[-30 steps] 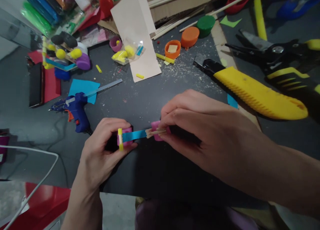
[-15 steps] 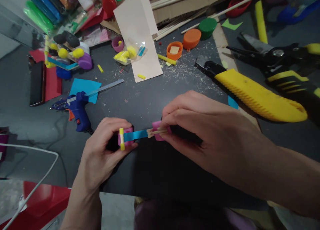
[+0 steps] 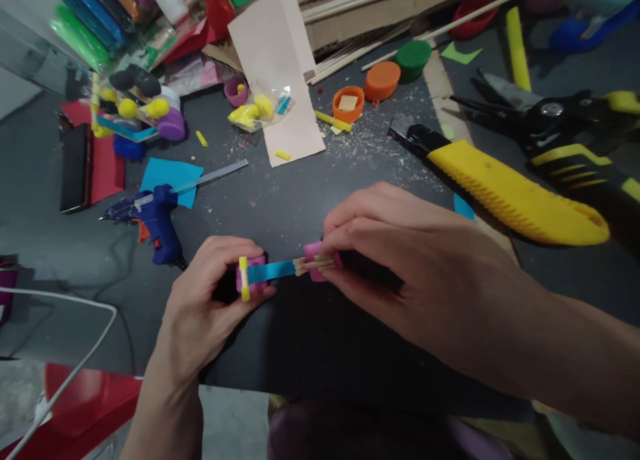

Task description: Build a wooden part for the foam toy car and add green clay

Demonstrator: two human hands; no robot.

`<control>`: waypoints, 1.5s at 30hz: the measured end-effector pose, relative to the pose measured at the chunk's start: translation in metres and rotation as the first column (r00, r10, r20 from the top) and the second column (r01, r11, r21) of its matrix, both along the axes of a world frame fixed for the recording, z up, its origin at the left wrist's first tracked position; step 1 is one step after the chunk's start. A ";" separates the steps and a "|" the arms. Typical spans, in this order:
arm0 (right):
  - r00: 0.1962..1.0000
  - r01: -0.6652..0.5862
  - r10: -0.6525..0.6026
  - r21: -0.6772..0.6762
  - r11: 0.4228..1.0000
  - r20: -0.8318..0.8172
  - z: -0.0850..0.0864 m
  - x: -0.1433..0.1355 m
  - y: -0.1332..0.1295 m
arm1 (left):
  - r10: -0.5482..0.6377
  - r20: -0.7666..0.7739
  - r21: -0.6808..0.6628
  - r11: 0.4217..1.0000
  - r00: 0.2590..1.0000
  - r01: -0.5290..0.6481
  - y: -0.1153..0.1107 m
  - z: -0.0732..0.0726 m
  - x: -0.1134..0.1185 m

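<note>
My left hand (image 3: 205,300) is closed around a pink cap (image 3: 259,271), thumb and fingers on its two sides. A short yellow-ended stick (image 3: 245,279) lies across that cap. From it a blue strip (image 3: 273,271) runs right to some small wooden sticks (image 3: 313,265) over a second pink cap (image 3: 313,251). My right hand (image 3: 390,253) pinches the ends of these sticks at the second cap; its fingertips partly hide both.
A blue glue gun (image 3: 159,220) lies at the left, and a yellow cutter (image 3: 515,193) and black pliers (image 3: 550,113) at the right. Behind are orange caps (image 3: 383,80), a white card (image 3: 287,123) and a small colourful model (image 3: 135,110).
</note>
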State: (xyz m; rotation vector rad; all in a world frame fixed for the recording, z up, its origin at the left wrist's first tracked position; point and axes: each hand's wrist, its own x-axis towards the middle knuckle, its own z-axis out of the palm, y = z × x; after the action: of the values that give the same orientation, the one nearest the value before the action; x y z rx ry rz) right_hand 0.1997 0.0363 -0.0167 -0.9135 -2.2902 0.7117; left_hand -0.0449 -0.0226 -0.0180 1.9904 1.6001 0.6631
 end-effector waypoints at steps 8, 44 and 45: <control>0.999 0.022 -0.021 -0.033 0.999 0.026 0.002 -0.001 -0.001 | 0.010 0.011 -0.014 1.000 1.000 -0.010 -0.001 -0.001 0.001; 1.000 0.004 -0.004 -0.075 0.997 0.010 0.001 -0.003 0.000 | 0.016 -0.005 -0.004 1.000 1.000 -0.017 -0.002 -0.002 0.000; 1.000 0.002 -0.002 -0.072 0.997 0.009 0.001 -0.002 0.000 | 0.018 -0.003 -0.006 1.000 1.000 -0.018 -0.002 -0.002 0.000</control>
State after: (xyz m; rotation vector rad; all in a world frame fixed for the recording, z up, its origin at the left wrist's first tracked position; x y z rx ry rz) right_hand 0.1973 0.0358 -0.0154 -0.9537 -2.2838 0.7959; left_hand -0.0449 -0.0242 -0.0204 1.9756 1.6212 0.6616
